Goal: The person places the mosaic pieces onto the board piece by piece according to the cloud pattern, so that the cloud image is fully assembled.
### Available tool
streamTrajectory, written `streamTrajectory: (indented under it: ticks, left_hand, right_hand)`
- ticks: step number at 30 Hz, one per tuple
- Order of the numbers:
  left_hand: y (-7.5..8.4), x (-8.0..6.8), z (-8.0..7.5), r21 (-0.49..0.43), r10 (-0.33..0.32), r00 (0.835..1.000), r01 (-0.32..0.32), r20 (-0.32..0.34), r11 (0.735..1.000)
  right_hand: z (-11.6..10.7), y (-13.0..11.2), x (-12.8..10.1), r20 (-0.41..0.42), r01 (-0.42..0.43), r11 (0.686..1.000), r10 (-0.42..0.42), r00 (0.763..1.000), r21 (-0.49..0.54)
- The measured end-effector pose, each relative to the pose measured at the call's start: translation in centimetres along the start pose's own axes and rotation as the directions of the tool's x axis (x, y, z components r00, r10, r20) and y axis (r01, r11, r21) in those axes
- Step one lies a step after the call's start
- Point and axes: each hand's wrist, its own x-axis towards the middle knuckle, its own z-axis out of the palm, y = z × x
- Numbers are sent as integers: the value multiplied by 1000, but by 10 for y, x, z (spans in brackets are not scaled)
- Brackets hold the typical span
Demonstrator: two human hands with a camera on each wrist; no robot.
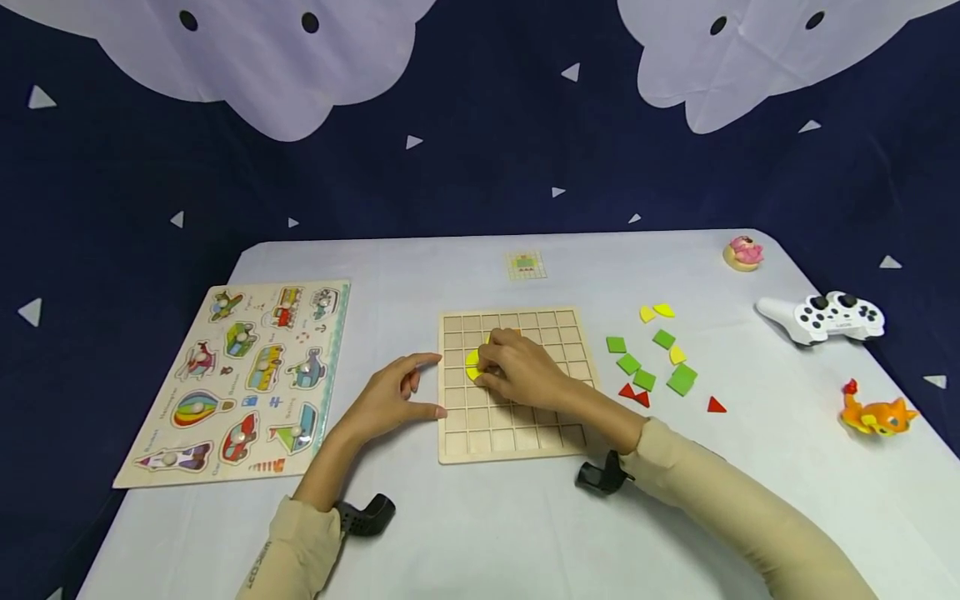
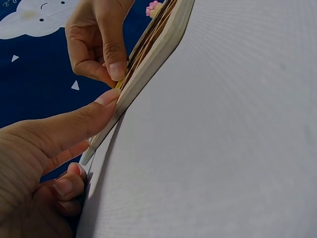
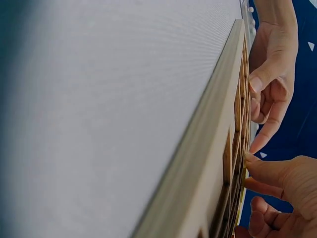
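A square wooden grid board [image 1: 517, 433] lies on the table. My right hand [image 1: 525, 371] is over its upper left cells, thumb and fingertips pinching at a small flat yellow piece [image 1: 472, 365] on the grid. In the left wrist view a sliver of yellow shows under those fingertips; the fingers hide the rest. Some yellow and orange also shows just above the knuckles. My left hand [image 1: 390, 396] is at the board's left edge, its thumb [image 2: 94, 114] and forefinger spread apart and touching the rim. Its other fingers are loosely bent.
Right of the board lie several green squares [image 1: 682, 380], yellow quarter-round pieces [image 1: 677, 355] and red triangles [image 1: 716, 405]. A picture peg puzzle [image 1: 255, 375] is at left, a small pattern card [image 1: 526, 265] behind. Farther right are a white game controller [image 1: 821, 318], an orange toy [image 1: 877, 414] and a pink ornament [image 1: 743, 252].
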Motion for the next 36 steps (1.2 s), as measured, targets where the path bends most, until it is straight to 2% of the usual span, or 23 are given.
streamTrajectory:
  ticks: [7,11,15,21,27,36]
  left_hand:
    - [0,0,0,12,0,1000,0,5,1000]
    - [-1,-1,-1,14,-8,1000,7,3,1000]
    - [-2,-1,0,-2,-12,1000,12,4,1000]
    - [-1,-1,1,-3,-11,1000,11,4,1000]
    - [0,-1,1,3,-17,1000,17,1,1000]
    - [-2,-1,2,14,-6,1000,6,-2,1000]
  right_hand:
    - [1,1,0,5,-28,999,28,1000,22]
    - [1,-2,2,4,-36,999,36,999,-6]
    - [0,-5,2,-26,-31,997,29,999,-66]
    - [-10,-1,-4,-97,-39,997,32,995,-70]
    - [-31,20,-14,-156,-106,992,94,983,-69]
    - [-65,72,-38,-160,-269,960,254,954,-80]
